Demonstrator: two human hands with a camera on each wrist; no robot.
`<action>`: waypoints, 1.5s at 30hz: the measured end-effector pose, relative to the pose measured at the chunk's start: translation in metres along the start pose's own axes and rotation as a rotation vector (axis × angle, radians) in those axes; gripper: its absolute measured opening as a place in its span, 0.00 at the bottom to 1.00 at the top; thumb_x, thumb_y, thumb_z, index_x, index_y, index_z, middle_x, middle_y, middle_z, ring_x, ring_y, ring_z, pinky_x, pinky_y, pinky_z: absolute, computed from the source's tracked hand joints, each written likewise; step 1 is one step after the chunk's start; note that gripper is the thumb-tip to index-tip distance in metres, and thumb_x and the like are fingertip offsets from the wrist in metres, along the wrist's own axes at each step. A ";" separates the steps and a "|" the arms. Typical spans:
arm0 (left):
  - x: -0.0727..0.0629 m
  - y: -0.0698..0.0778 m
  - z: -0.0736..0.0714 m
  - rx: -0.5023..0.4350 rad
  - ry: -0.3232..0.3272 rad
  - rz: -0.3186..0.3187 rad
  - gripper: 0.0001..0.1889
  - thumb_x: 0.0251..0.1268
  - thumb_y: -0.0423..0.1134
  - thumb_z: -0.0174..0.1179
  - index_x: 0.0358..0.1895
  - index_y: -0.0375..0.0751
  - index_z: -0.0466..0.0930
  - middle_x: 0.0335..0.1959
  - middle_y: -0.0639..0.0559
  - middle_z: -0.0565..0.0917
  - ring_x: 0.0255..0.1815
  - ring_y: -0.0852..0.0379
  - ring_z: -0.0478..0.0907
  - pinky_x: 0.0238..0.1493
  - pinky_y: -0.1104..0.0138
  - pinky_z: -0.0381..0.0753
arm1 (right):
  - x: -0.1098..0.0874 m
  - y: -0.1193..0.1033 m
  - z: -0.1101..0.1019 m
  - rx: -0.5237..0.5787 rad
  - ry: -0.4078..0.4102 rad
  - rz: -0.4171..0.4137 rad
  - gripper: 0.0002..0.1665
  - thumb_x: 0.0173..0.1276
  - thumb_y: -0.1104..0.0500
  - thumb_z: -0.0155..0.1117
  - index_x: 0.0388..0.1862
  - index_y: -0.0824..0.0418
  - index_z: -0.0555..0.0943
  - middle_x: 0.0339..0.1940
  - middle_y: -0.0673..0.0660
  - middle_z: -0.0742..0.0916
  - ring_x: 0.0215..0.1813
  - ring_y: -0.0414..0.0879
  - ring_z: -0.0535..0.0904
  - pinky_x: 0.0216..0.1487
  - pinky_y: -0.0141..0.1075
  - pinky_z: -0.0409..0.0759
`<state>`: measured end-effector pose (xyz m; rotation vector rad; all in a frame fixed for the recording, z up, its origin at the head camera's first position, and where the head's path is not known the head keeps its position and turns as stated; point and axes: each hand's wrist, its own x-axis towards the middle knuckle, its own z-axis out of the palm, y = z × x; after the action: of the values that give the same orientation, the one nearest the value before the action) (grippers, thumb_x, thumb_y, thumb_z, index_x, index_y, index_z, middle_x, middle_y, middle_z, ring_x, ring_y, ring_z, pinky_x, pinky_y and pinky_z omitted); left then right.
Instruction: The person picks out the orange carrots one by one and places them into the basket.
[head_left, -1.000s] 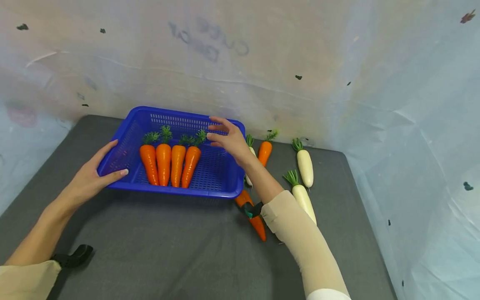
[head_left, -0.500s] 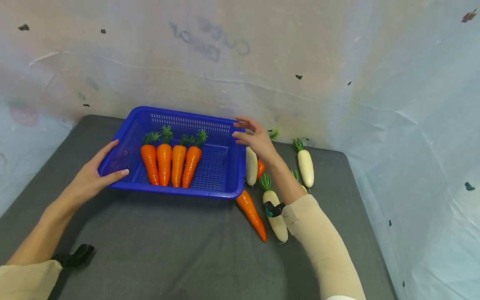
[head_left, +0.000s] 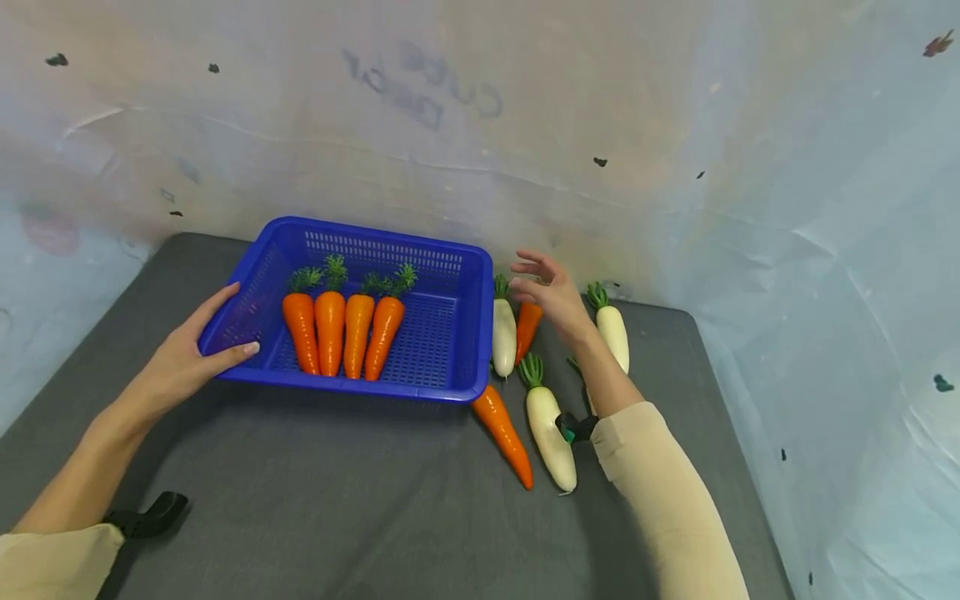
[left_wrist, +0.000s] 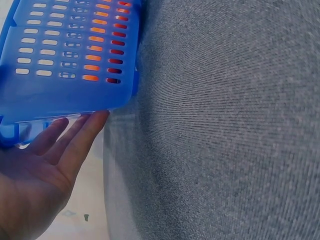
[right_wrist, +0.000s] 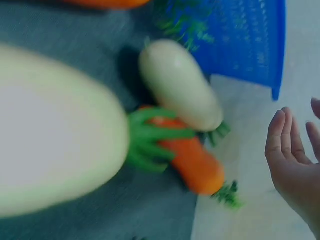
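Note:
My left hand (head_left: 180, 358) holds the left end of a blue plastic basket (head_left: 420, 387), thumb over the rim. In the left wrist view its fingers (left_wrist: 82, 142) touch the outside of the basket wall. Several orange carrots (head_left: 330, 333) with green tops lie side by side in the basket. My right hand (head_left: 558, 300) is in the air right of the basket, fingers loosely bent, holding nothing. Below it in the head view lie a carrot (head_left: 528, 327) and a white radish (head_left: 504, 337). The right wrist view shows another radish (right_wrist: 55, 135) up close.
On the grey table (head_left: 337, 500), another carrot (head_left: 506, 437) has its top end hidden by the basket's corner. A radish (head_left: 551, 437) lies beside it. Further right is one more radish (head_left: 613, 333); another is mostly behind my forearm. A pale sheet (head_left: 525, 100) hangs behind.
My right hand has moved from above the basket rightward, past its right rim, to over the loose vegetables. The left hand, basket and carrots in it stay in place.

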<state>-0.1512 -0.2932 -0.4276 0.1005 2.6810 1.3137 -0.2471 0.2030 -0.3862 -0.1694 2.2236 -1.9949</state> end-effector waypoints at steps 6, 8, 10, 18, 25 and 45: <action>0.000 0.000 0.000 0.012 0.003 0.009 0.49 0.69 0.52 0.61 0.81 0.62 0.33 0.79 0.30 0.42 0.66 0.16 0.54 0.57 0.23 0.54 | -0.002 0.020 -0.015 -0.088 0.026 0.000 0.32 0.71 0.62 0.63 0.73 0.58 0.69 0.63 0.64 0.79 0.60 0.62 0.78 0.62 0.55 0.75; 0.000 0.000 0.000 0.009 -0.001 0.008 0.49 0.69 0.52 0.61 0.81 0.62 0.33 0.79 0.30 0.42 0.66 0.16 0.54 0.57 0.24 0.55 | -0.003 0.026 -0.019 -0.113 0.038 0.001 0.33 0.72 0.62 0.63 0.74 0.60 0.67 0.65 0.66 0.77 0.60 0.61 0.78 0.62 0.56 0.75; 0.000 0.000 0.000 0.007 0.000 0.008 0.49 0.69 0.51 0.61 0.81 0.62 0.33 0.79 0.29 0.42 0.66 0.16 0.55 0.57 0.24 0.55 | -0.003 0.030 -0.021 -0.133 0.058 0.002 0.33 0.72 0.63 0.62 0.74 0.61 0.67 0.66 0.68 0.76 0.60 0.61 0.78 0.61 0.58 0.74; 0.000 -0.002 0.000 0.008 -0.002 -0.006 0.49 0.69 0.51 0.61 0.81 0.62 0.33 0.79 0.29 0.42 0.66 0.17 0.55 0.58 0.24 0.55 | -0.002 0.042 -0.029 -0.295 0.150 0.064 0.35 0.71 0.62 0.63 0.75 0.59 0.66 0.69 0.67 0.73 0.62 0.61 0.76 0.59 0.58 0.76; 0.002 -0.002 0.000 0.016 -0.001 -0.004 0.49 0.69 0.51 0.61 0.81 0.60 0.33 0.79 0.30 0.41 0.67 0.17 0.54 0.58 0.24 0.56 | -0.002 0.055 -0.030 -0.501 0.141 0.182 0.40 0.70 0.56 0.65 0.78 0.51 0.61 0.73 0.61 0.70 0.67 0.58 0.74 0.60 0.53 0.77; -0.003 -0.002 0.000 -0.032 0.013 0.041 0.47 0.70 0.48 0.61 0.81 0.62 0.36 0.80 0.32 0.42 0.66 0.17 0.55 0.57 0.24 0.56 | 0.001 0.070 -0.027 -0.558 -0.010 0.187 0.52 0.67 0.55 0.70 0.82 0.50 0.51 0.64 0.67 0.76 0.30 0.56 0.85 0.31 0.44 0.86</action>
<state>-0.1481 -0.2949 -0.4293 0.1435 2.6817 1.3729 -0.2519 0.2368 -0.4529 -0.0281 2.6192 -1.2420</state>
